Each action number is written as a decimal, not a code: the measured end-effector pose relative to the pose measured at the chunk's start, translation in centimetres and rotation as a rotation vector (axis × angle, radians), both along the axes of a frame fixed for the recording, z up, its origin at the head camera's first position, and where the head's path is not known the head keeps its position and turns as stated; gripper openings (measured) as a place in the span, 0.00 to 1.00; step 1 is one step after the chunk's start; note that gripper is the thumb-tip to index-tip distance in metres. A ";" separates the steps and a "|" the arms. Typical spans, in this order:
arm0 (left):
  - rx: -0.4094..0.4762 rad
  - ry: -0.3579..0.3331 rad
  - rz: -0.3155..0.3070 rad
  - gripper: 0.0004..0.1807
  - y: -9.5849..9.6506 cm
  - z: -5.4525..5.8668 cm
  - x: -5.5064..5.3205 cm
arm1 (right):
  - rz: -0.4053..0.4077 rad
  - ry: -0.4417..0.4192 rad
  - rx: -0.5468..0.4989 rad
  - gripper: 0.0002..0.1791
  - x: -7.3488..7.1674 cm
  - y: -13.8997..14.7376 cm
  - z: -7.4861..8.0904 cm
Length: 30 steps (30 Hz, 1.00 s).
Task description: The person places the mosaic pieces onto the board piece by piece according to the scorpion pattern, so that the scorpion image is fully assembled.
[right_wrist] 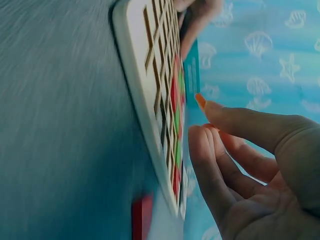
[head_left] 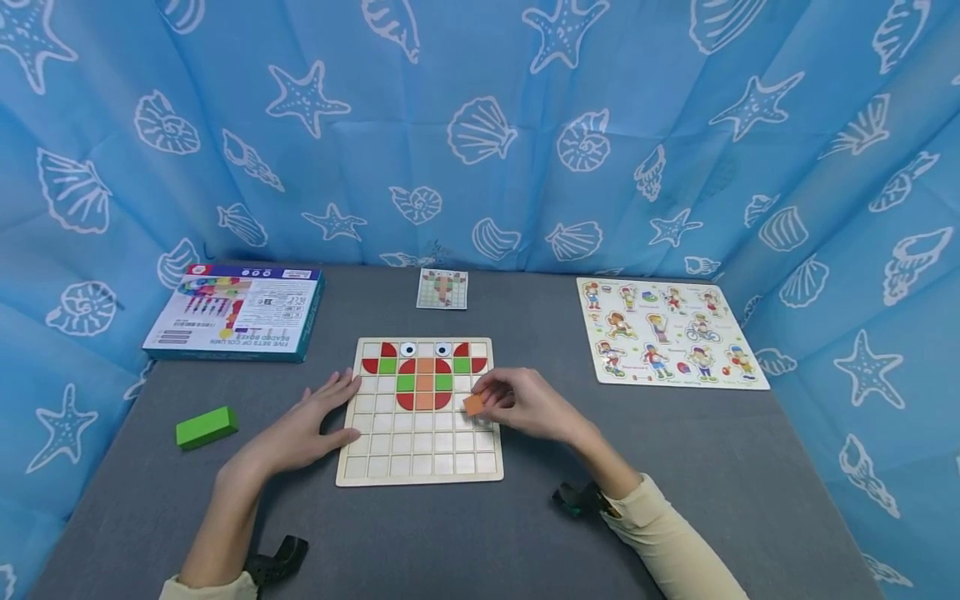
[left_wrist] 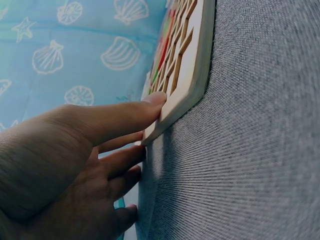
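A wooden grid board (head_left: 423, 467) lies on the table, its upper cells filled with red, green and orange tiles and two eye tiles (head_left: 444, 349). My right hand (head_left: 528, 404) pinches a small orange tile (head_left: 473, 405) between thumb and fingertips, over the board's right side. In the right wrist view the orange tile (right_wrist: 200, 101) peeks out past the thumb. My left hand (head_left: 303, 429) lies along the board's left edge with fingers extended. The left wrist view shows that thumb (left_wrist: 156, 98) resting on the board's rim, other fingertips beside its edge.
A small pattern card (head_left: 442, 289) lies behind the board. At the back left is a boxed set (head_left: 232, 312), with a green block (head_left: 207, 428) nearer me. A picture puzzle board (head_left: 671, 333) lies at the right. In the right wrist view, a red block (right_wrist: 142, 217) shows low down.
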<state>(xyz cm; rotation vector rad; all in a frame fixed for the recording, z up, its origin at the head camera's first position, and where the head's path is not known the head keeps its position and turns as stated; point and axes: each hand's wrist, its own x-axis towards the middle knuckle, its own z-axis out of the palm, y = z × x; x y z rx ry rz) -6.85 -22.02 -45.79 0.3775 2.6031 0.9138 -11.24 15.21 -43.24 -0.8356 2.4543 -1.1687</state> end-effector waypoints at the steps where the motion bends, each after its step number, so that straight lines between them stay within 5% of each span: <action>1: 0.001 0.002 0.000 0.47 0.0 0.0 0.0 | 0.011 0.005 0.004 0.12 0.0 -0.6 0.0; 17: 0.015 0.017 0.000 0.47 -0.1 -0.2 0.1 | 0.074 0.094 0.164 0.12 0.7 -7.2 -0.7; 30: 0.016 0.015 0.004 0.47 -0.1 -0.1 0.1 | 0.076 0.127 0.219 0.14 1.3 -7.7 -0.4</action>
